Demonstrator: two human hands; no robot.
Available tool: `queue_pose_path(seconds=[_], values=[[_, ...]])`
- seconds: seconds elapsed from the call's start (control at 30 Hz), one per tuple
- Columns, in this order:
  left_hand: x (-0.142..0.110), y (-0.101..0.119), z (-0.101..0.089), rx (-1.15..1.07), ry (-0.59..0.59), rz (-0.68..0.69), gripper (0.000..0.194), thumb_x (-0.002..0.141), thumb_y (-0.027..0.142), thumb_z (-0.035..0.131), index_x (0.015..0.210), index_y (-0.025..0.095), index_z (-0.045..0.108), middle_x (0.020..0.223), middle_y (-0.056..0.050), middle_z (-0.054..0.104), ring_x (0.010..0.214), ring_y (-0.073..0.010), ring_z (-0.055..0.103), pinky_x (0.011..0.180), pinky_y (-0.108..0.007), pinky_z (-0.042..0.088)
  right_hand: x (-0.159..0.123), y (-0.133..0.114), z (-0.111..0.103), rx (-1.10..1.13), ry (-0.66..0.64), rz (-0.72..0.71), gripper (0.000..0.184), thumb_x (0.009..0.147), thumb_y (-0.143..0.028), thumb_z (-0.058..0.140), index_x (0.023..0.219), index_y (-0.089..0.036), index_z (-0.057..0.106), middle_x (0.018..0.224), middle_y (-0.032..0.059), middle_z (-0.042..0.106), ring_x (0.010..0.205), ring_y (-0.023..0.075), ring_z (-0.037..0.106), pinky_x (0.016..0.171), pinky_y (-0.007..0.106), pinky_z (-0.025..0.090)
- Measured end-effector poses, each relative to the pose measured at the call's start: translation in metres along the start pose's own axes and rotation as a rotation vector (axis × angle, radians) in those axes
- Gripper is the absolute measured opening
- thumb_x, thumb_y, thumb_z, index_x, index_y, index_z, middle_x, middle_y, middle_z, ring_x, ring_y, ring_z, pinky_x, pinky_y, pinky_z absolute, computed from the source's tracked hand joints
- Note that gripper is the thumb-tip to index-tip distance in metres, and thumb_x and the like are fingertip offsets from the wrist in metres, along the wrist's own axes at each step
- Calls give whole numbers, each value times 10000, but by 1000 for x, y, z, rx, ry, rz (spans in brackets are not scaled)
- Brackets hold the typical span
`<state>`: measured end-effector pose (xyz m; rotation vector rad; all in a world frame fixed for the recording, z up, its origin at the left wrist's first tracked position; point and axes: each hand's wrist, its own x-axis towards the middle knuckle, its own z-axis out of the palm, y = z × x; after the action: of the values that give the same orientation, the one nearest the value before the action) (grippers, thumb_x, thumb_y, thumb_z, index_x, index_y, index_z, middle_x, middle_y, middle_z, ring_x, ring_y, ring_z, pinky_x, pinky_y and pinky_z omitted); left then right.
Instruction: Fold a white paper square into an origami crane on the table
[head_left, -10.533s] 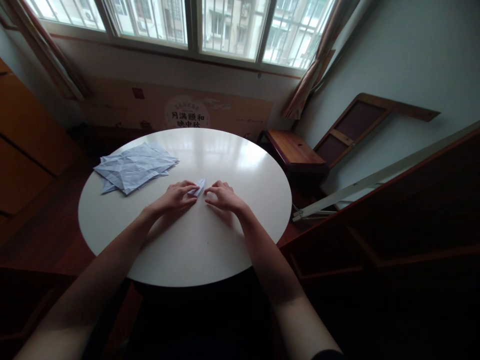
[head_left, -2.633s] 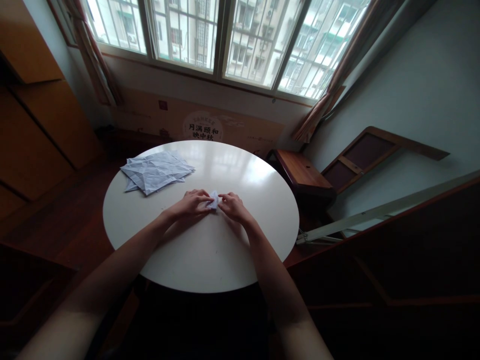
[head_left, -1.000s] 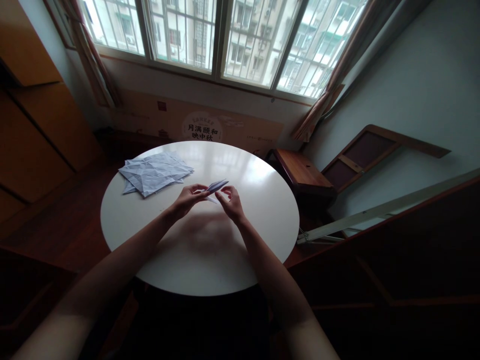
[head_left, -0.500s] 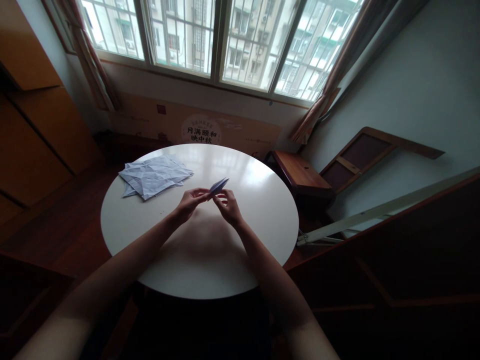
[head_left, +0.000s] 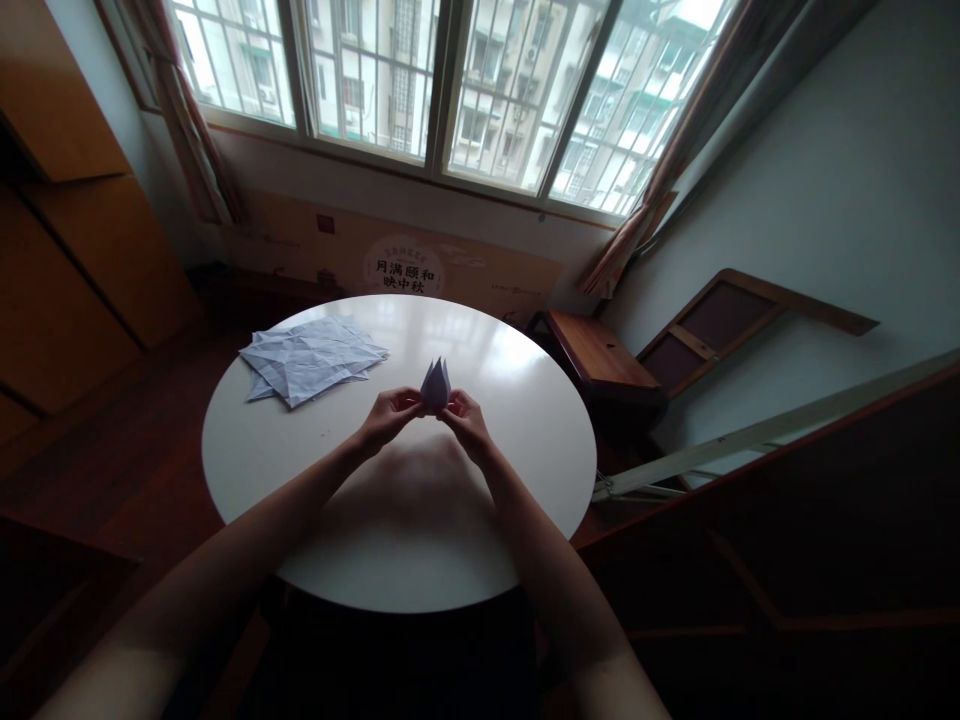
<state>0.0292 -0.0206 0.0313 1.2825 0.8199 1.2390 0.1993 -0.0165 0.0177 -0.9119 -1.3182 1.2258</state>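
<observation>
In the head view, I am holding the folded paper (head_left: 436, 386) with both hands: my left grip (head_left: 391, 410) is pinching its lower left side and my right grip (head_left: 464, 417) is pinching its lower right side, the 2 of them drawn narrow. The folded paper is sitting directly between them, so neither is lying clearly nearer. Its long axis is running upright, pointed tips facing up, base staying low. I am seemingly holding it above the white surface (head_left: 544, 450), well apart from the creased sheets (head_left: 315, 358) lying beyond my left grip.
</observation>
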Motion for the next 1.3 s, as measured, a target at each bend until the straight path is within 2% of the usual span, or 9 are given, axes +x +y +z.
queue_pose_path(seconds=[0.17,0.4,0.5,0.63,0.77,0.93,1.03,1.17,1.3], values=[[-1,5,2,-32,-55,30,433,633,480,864,836,138,693,780,-72,717,739,-211,671,705,-339,517,-1,-3,3,113,3,32,482,535,-503,881,762,-205,579,730,-12,637,704,149,603,724,312,495],[2,3,0,75,1,91,415,689,493,816,861,128,715,825,-83,719,676,-179,632,589,-289,472,0,0,5,173,47,9,410,535,-449,892,745,-199,644,692,-22,607,674,129,566,685,293,471],[4,0,-2,109,16,77,419,714,515,786,859,126,728,802,-78,712,685,-187,633,601,-297,488,1,3,3,140,31,-1,378,554,-426,885,772,-191,685,713,0,645,684,142,584,652,292,467],[6,-4,-4,112,29,58,430,714,541,772,837,131,733,762,-68,702,673,-190,629,614,-308,506,0,1,3,63,90,7,383,544,-445,878,745,-182,687,701,20,671,629,144,580,606,301,466],[6,-6,-3,125,56,96,412,694,510,792,882,146,737,751,-55,700,618,-171,602,597,-307,488,-1,-3,4,49,113,13,418,519,-475,883,741,-191,671,670,15,684,641,167,617,662,335,509],[4,-5,0,45,115,53,481,654,531,813,905,130,727,803,-77,715,759,-222,660,706,-349,516,-1,-4,5,9,79,-18,454,528,-500,883,757,-202,629,628,-3,660,626,172,629,664,340,521],[1,-1,0,-25,104,16,553,634,508,840,1010,134,685,781,-53,705,768,-227,678,763,-386,537,-2,-2,7,-26,57,-71,482,589,-512,854,882,-219,609,629,-36,616,611,164,628,650,331,523],[0,1,-2,-27,125,53,688,640,404,864,1205,202,528,703,27,666,661,-170,660,680,-314,532,-5,-2,10,13,44,-132,672,649,-491,830,1183,-281,480,641,-105,526,572,137,608,645,318,533],[2,2,-4,26,103,122,476,640,356,861,1008,179,616,750,0,674,603,-142,616,606,-276,493,-6,-4,11,6,-2,-148,626,691,-471,805,1182,-291,461,650,-114,486,557,125,600,633,310,534]])
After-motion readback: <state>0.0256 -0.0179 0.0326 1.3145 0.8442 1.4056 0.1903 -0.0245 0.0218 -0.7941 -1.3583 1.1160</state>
